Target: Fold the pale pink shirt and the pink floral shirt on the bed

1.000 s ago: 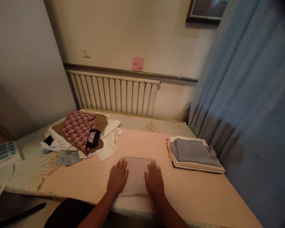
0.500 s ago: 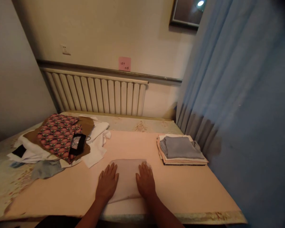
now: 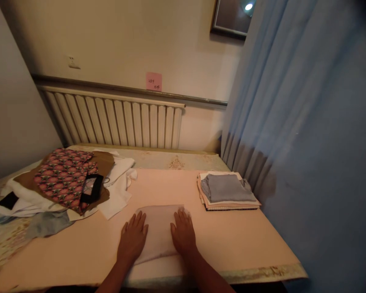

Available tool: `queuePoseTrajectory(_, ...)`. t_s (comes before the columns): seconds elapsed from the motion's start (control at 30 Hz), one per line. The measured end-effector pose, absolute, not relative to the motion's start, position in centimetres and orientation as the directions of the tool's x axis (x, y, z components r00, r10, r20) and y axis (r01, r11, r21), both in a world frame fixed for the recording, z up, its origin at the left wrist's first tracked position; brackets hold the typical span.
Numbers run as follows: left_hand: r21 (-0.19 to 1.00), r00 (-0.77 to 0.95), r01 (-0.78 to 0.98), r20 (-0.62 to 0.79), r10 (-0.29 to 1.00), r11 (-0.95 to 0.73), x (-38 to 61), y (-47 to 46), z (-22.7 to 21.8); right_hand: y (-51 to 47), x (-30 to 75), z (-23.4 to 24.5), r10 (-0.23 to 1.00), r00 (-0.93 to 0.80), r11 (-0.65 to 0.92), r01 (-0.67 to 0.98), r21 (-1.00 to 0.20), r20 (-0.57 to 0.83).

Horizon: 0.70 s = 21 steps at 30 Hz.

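Observation:
A folded pale lilac garment point(image 3: 159, 234) lies flat on the pink cloth point(image 3: 232, 240) near the table's front edge. My left hand point(image 3: 132, 236) rests palm down on its left side, fingers stretched out. On the right side, my right hand point(image 3: 183, 231) presses flat with its fingers extended near the garment's upper right corner. Parts of both side edges are hidden beneath my hands. Which kind of garment it is I cannot tell.
At the right stands a stack of folded clothes point(image 3: 228, 189), grey on top. A loose heap of clothes with a patterned garment point(image 3: 65, 177) lies at the left. Behind the table is a radiator point(image 3: 118, 118); a blue curtain point(image 3: 308, 142) hangs along the right side.
The whole view has shifted slightly, so things appear a little further left. Both hands stay flat on the folded garment, which looks unchanged.

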<state>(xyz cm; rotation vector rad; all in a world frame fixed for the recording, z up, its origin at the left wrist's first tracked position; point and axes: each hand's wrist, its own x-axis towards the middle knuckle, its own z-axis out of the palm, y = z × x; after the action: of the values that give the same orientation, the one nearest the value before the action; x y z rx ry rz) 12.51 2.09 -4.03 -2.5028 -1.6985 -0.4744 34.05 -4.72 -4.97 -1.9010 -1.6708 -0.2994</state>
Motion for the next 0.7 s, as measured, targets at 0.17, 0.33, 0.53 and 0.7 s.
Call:
queuePoseTrajectory(0.17, 0.101, 0.336, 0.919, 0.300, 0.893, -0.380, 12.54, 2.14, -4.09, -4.68, 34.01, -4.96, 0.829, 0.197, -0.045, 0.956, -0.288, 0.523)
queuePoseTrajectory(0.33, 0.097, 0.336, 0.921, 0.290, 0.896, -0.377, 12.53, 2.35, -4.29, -4.71, 34.03, -5.02, 0.823, 0.194, -0.039, 0.957, -0.289, 0.534)
queuePoseTrajectory(0.53, 0.102, 0.337, 0.922, 0.266, 0.903, -0.374, 12.54, 2.32, -4.10, -4.72, 34.02, -4.79, 0.835, 0.203, -0.057, 0.956, -0.287, 0.511)
queuePoseTrajectory(0.7, 0.111, 0.334, 0.922, 0.263, 0.905, -0.372, 12.62, 2.03, -3.76, -4.83, 34.02, -4.65, 0.841, 0.192, -0.057, 0.961, -0.269, 0.506)
